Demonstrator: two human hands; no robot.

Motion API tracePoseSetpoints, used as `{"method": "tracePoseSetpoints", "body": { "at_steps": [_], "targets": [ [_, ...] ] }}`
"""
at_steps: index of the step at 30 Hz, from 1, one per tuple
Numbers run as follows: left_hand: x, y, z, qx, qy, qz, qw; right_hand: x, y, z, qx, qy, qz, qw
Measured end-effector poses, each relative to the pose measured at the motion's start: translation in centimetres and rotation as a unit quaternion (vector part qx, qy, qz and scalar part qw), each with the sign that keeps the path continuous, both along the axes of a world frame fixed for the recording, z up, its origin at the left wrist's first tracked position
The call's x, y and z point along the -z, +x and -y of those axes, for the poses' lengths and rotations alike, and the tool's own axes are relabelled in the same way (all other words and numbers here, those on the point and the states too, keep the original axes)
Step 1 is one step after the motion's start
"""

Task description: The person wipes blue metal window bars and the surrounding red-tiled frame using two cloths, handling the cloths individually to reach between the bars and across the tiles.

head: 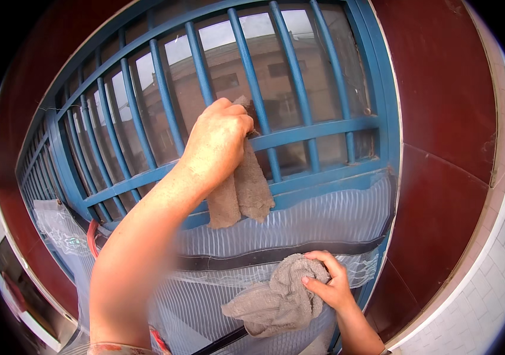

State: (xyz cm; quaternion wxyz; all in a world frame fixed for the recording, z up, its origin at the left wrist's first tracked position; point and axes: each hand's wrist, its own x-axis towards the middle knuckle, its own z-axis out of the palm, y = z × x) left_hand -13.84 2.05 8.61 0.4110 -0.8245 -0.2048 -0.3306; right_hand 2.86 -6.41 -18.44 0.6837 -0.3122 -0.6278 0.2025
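Observation:
My left hand (223, 128) reaches up to a blue metal window grille (323, 128) and is closed around a greyish-brown cloth (254, 186). Two ends of this cloth hang below the fist, over the lower rails. A little of it pokes out above my knuckles, between two upright bars. Lower down, my right hand (334, 279) pinches a bunched grey terry cloth (290, 297) between thumb and fingers. That cloth hangs in front of a sheer striped curtain (323, 217), below the grille. My left forearm hides part of the grille and curtain.
Behind the bars, glass panes (270, 84) reflect a building and sky. Dark red wall panels (443, 88) flank the frame. A black strip (252, 259) crosses the curtain, and a red strap (91, 237) shows at left. Pale paving (479, 284) lies at lower right.

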Motion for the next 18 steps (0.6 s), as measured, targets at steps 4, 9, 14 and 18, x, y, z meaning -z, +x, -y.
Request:
{"method": "tracePoseSetpoints", "body": {
  "at_steps": [4, 9, 14, 18],
  "targets": [
    [-0.6, -0.1, 0.0, 0.008, -0.010, -0.031, 0.999, 0.5, 0.4, -0.1, -0.011, 0.004, -0.003, 1.000],
    [-5.7, -0.3, -1.4, -0.019, 0.161, -0.024, 0.987, 0.4, 0.4, -0.5, -0.024, 0.031, 0.000, 0.999],
    [-11.2, -0.6, -3.6, 0.020, 0.239, 0.056, 0.969, 0.3, 0.1, -0.9, -0.037, 0.028, 0.001, 0.999],
    [-6.9, 0.4, -2.4, 0.065, 0.196, -0.019, 0.978, 0.5, 0.3, -0.8, -0.035, 0.035, -0.001, 0.999]
  ]
}}
